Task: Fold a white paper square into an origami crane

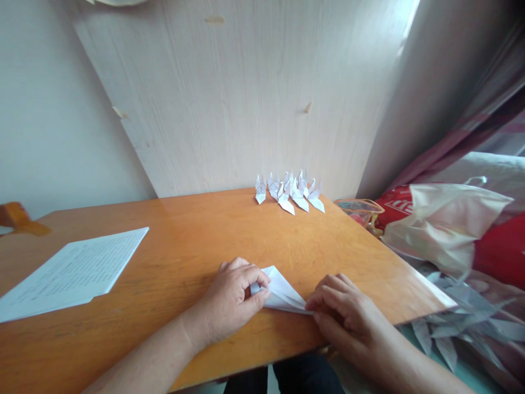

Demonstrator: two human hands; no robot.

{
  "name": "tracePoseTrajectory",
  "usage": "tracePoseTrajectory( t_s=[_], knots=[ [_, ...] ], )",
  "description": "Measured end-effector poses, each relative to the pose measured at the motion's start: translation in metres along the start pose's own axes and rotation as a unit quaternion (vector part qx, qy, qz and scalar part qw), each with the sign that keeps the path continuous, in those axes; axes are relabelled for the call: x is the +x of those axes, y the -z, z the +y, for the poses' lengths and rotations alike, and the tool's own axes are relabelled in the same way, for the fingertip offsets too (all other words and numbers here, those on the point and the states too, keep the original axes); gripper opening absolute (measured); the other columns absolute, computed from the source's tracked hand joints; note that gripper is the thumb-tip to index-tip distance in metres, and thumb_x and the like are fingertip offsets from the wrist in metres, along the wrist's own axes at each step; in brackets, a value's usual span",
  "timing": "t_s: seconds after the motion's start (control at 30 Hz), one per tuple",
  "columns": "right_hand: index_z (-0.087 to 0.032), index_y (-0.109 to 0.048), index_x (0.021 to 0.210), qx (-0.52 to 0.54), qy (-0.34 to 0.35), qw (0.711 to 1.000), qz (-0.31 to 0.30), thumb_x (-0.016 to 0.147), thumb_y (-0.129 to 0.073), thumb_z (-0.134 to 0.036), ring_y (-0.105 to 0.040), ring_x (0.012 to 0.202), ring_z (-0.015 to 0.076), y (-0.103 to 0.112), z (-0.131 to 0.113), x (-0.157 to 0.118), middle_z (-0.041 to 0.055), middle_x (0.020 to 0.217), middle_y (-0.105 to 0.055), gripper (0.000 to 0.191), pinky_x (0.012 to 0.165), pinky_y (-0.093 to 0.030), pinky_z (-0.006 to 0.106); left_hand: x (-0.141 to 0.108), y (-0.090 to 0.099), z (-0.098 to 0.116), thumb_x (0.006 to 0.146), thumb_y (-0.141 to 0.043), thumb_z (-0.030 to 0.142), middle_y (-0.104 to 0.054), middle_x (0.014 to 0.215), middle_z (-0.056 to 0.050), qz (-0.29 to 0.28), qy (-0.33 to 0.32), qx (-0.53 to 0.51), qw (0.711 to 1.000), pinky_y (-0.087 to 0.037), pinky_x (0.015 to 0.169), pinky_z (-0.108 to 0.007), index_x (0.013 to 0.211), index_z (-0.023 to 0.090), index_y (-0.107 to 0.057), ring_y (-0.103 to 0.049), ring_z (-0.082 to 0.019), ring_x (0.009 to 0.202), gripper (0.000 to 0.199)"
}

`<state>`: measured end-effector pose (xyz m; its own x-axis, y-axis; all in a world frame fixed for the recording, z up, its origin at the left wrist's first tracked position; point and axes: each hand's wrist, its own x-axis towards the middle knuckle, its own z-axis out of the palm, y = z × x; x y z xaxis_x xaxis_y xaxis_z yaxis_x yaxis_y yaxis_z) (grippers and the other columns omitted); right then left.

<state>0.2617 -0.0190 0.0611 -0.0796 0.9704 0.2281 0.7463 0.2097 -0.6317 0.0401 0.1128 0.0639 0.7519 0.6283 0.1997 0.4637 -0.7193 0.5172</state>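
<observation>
A folded piece of white paper (281, 291) lies near the table's front edge between my two hands. My left hand (241, 293) pinches its left end between thumb and fingers. At the narrow right tip, my right hand (338, 309) has its thumb and fingers closed on the paper. Visible creases run lengthwise toward that tip. Several folded white paper cranes (293, 191) stand together at the back of the table.
Printed sheets (82, 271) lie stacked on the left of the wooden table (184, 230). An orange object (20, 219) is at the far left. Beyond the right edge are an orange-rimmed basket (359, 206), a pale bag (447, 219), red bags and crumpled clear plastic.
</observation>
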Motion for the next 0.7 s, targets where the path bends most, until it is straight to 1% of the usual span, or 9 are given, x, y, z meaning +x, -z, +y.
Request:
tracePoseTrajectory(
  t_s=[0.23, 0.47, 0.7],
  knots=[
    [-0.022, -0.064, 0.078, -0.071, -0.017, 0.997, 0.023, 0.083, -0.061, -0.009, -0.057, 0.081, 0.0183, -0.008, -0.003, 0.005, 0.0015, 0.082, -0.063, 0.015, 0.072, -0.043, 0.032, -0.001, 0.000, -0.002, 0.089, -0.061, 0.024, -0.069, 0.094, 0.000, -0.004, 0.000, -0.009, 1.000, -0.044, 0.083, -0.035, 0.094, 0.026, -0.066, -0.058, -0.021, 0.095, 0.007],
    [-0.021, -0.062, 0.075, -0.094, -0.019, 0.995, 0.012, 0.087, -0.061, -0.012, -0.054, 0.078, 0.0180, -0.013, 0.002, 0.009, 0.0009, 0.080, -0.061, 0.015, 0.070, -0.039, 0.032, -0.001, 0.001, 0.000, 0.088, -0.062, 0.026, -0.069, 0.094, 0.000, -0.001, 0.012, 0.009, 1.000, -0.043, 0.086, -0.037, 0.093, 0.026, -0.067, -0.058, -0.020, 0.094, 0.007],
    [-0.020, -0.061, 0.076, -0.109, -0.023, 0.994, -0.006, 0.090, -0.058, -0.011, -0.053, 0.077, 0.0176, -0.011, 0.002, 0.008, 0.0012, 0.080, -0.061, 0.017, 0.071, -0.038, 0.032, 0.000, 0.000, 0.000, 0.089, -0.061, 0.026, -0.069, 0.093, -0.001, 0.002, 0.013, 0.017, 1.000, -0.042, 0.085, -0.037, 0.094, 0.026, -0.067, -0.057, -0.021, 0.095, 0.008]
  ],
)
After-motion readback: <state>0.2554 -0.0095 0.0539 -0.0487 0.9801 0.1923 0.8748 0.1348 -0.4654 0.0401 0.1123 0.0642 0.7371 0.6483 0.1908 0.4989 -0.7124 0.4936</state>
